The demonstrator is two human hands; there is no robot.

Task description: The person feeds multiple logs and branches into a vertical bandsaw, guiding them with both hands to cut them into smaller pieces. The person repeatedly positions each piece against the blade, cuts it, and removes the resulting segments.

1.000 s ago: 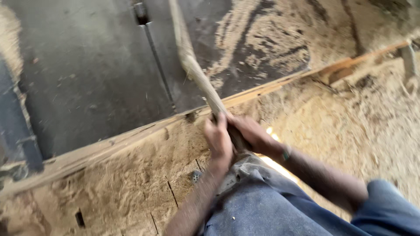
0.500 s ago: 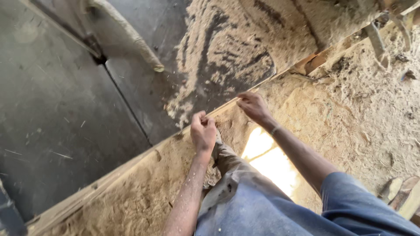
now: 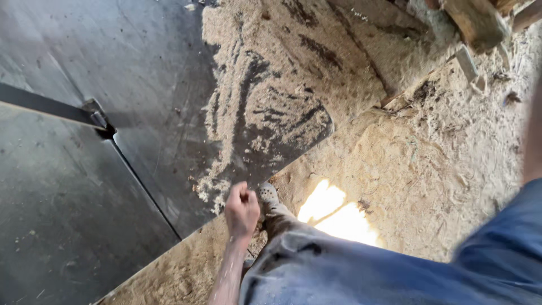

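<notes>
Hanging low in the middle of the view, the left hand point(image 3: 241, 210) is curling into a loose fist, fingers folded in toward the palm; nothing can be made out inside it, and whether it is gripping anything small I cannot tell. The right hand is lying outside the view: only a blue sleeve point(image 3: 502, 231) is crossing the lower right corner.

The thing nearest the left hand is the dark metal plate point(image 3: 141, 85), which is filling the upper left. Its straight lower edge is running diagonally just above and to the left of the knuckles, close to them, though contact is not showing. A drift of sawdust point(image 3: 271, 85) is lying smeared across the plate above the hand, streaked with dark bare patches. A dark bar point(image 3: 45, 106) is reaching in from the left edge and meeting a seam in the plate, well apart from the hand.

Just beside the hand on its right, a pale shoe point(image 3: 267, 195) is standing on the sawdust-covered floor point(image 3: 440, 152), with a bright sunlit patch point(image 3: 339, 217) glowing beyond it. A wooden log point(image 3: 477, 22) is resting at the top right corner.
</notes>
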